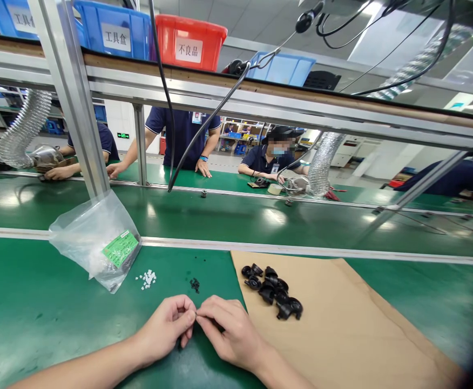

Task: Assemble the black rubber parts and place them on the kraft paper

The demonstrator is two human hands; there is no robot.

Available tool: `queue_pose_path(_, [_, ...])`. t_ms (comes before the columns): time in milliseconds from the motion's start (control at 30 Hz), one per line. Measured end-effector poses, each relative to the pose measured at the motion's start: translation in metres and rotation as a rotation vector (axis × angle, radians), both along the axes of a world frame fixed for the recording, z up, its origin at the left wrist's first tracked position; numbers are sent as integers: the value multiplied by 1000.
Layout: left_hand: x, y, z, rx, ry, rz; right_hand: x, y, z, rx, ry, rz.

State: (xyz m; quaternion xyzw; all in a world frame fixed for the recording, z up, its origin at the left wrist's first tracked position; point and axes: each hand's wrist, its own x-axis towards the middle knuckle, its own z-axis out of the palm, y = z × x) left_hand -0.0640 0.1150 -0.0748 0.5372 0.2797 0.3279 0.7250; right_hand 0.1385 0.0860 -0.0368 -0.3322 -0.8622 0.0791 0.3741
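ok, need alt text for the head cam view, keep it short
Two bare hands, left hand and right hand, pinch something tiny together over a green table. Nearby lie small black parts on brown paper, white bits and a plastic bag.

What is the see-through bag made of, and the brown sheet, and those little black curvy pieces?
The bag looks like thin clear plastic: crinkled, shiny, with a green label. The brown sheet looks like cardboard or thick paper: dull, flat, with one fold line. The black pieces seem to be moulded plastic, smooth with glossy highlights, though rubber is possible.
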Motion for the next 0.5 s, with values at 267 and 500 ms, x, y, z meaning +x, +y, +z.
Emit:
queue_pose_path(267, [-1, 0, 4, -13, 53, 0, 0, 1, 1, -17, 96, 93])
queue_pose_path(500, [-1, 1, 5, -23, 40, -3, -2, 0, -4, -164, 213, 70])
